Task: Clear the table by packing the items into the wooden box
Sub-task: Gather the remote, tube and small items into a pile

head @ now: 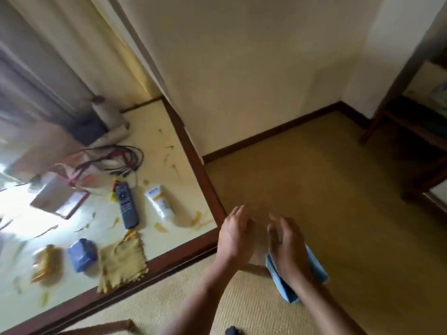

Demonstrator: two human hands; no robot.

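While left hand (pixel 235 234) hovers, fingers relaxed | right hand (pixel 287 247) fingers spread over blue box (pixel 317 268)

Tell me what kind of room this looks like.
Probably a room in a home or hotel: carpeted floor, curtains, and a wood-rimmed table holding a remote and a lotion tube.

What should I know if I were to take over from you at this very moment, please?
Left hand: open, holding nothing, over the carpet beside the table corner.
Right hand: open, above a blue object on the carpet; contact unclear.
On the table: remote, white tube, yellow cloth, blue pack, gold packet, cables.
Wooden box: not clearly identifiable; the picture is blurred.
Done: nothing visibly packed.
Left: all those items.
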